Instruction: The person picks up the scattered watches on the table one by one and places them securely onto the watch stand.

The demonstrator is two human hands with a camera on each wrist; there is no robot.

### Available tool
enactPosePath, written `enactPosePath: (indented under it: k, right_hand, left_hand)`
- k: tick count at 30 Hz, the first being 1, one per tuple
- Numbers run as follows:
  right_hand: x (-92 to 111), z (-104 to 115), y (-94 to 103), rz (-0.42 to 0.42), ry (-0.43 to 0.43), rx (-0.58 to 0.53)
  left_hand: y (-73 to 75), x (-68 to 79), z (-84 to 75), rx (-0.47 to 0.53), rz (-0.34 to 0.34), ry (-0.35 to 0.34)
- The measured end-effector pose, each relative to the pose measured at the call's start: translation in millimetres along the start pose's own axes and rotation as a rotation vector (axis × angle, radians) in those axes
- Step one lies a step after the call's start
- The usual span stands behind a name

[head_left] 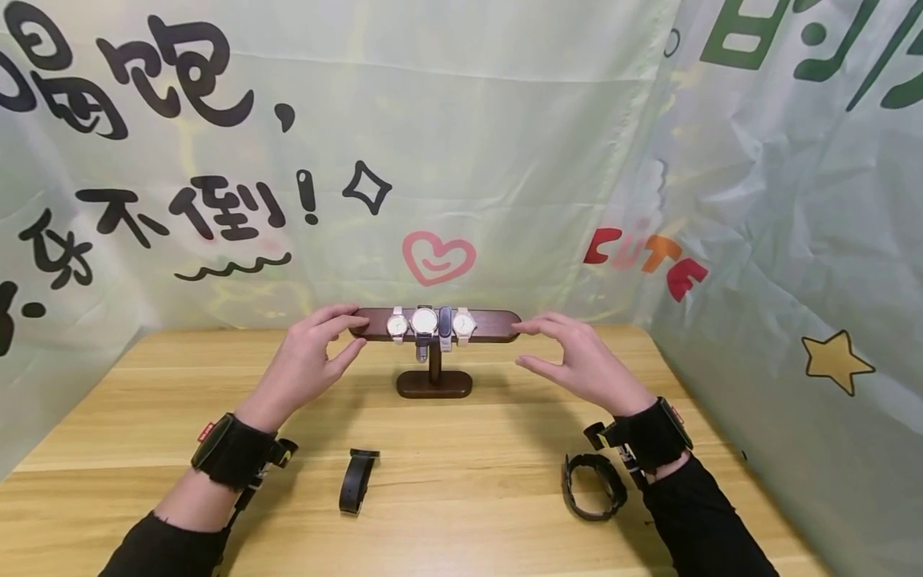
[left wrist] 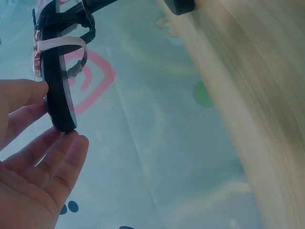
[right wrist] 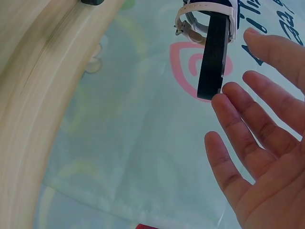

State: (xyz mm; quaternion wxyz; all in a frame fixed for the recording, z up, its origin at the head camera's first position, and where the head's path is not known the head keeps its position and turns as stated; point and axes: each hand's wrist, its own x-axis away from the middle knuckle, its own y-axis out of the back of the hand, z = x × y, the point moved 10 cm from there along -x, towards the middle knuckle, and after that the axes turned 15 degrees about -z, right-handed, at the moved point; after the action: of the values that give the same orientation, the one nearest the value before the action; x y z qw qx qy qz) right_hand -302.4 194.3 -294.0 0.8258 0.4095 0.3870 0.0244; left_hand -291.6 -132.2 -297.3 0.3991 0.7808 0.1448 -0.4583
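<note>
A dark brown watch stand [head_left: 435, 388] stands on the table, with several watches strapped side by side round the middle of its crossbar [head_left: 497, 322]. Among them are white-strapped watches [head_left: 397, 325], one with a large pale dial [head_left: 424, 321] on a dark strap, and a slim band with a dark blue face [head_left: 445, 321]. The left hand [head_left: 306, 353] touches the bar's left end, its thumb and fingers extended around that tip. Opposite, the right hand [head_left: 580, 361] has its fingertips at the bar's right end, fingers spread and nearly straight, thumb apart below.
On the wooden table [head_left: 469, 521] a black strap watch [head_left: 356, 481] lies at the left front. A black watch [head_left: 594, 487] with its band closed in a loop lies at the right front, near the right wrist. Printed cloth [head_left: 505, 160] hangs behind and along the sides.
</note>
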Motion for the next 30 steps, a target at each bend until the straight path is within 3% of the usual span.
enactPosePath:
  k: [13, 22, 27, 30]
  right_hand:
    - [16.0, 9.9, -1.0, 0.092, 0.015, 0.027]
    - [19.7, 33.4, -16.3, 0.15, 0.113, 0.025]
    - [24.0, 38.6, -29.1, 0.215, 0.097, 0.019]
    - [25.9, 41.4, -34.1, 0.246, 0.084, 0.007]
  left_hand:
    - [1.7, -1.2, -2.3, -0.02, 0.002, -0.011]
    - [14.0, 0.0, -11.7, -0.052, -0.004, -0.028]
    - [17.7, 6.8, -33.7, -0.05, 0.056, -0.089]
    - [12.7, 16.4, -43.3, 0.0, 0.158, -0.114]
